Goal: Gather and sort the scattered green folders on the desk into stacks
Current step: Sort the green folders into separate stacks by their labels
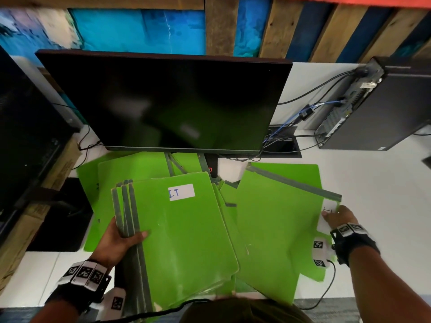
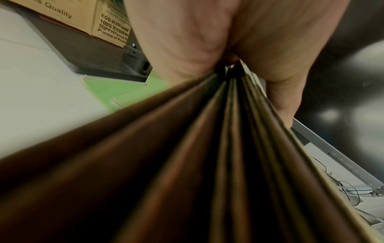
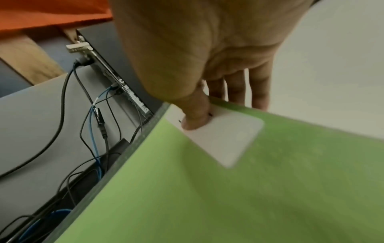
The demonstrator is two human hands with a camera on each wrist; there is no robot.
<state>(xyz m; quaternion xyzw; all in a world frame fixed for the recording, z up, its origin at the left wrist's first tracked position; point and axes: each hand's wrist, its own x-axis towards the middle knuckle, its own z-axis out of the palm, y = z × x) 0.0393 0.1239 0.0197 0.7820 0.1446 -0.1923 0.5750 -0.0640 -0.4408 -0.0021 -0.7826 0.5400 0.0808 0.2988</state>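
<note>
My left hand [image 1: 123, 238] grips a stack of green folders [image 1: 184, 238] by their grey spines, thumb on top; the top folder bears a white label reading "I.T". The left wrist view shows the folders' edges [image 2: 207, 164] fanning out from my palm [image 2: 207, 41]. My right hand [image 1: 338, 215] pinches the corner of another green folder [image 1: 275, 229], thumb pressed on its white label [image 3: 218, 136], fingers underneath. That folder is lifted and tilted. More green folders [image 1: 130, 166] lie scattered on the white desk beneath and behind.
A dark monitor [image 1: 163, 101] stands right behind the folders, its stand among them. A computer case [image 1: 377, 108] with cables [image 1: 293, 122] sits at the back right. A cardboard box [image 2: 87, 18] and black equipment stand left. White desk [image 1: 373, 183] shows to the right.
</note>
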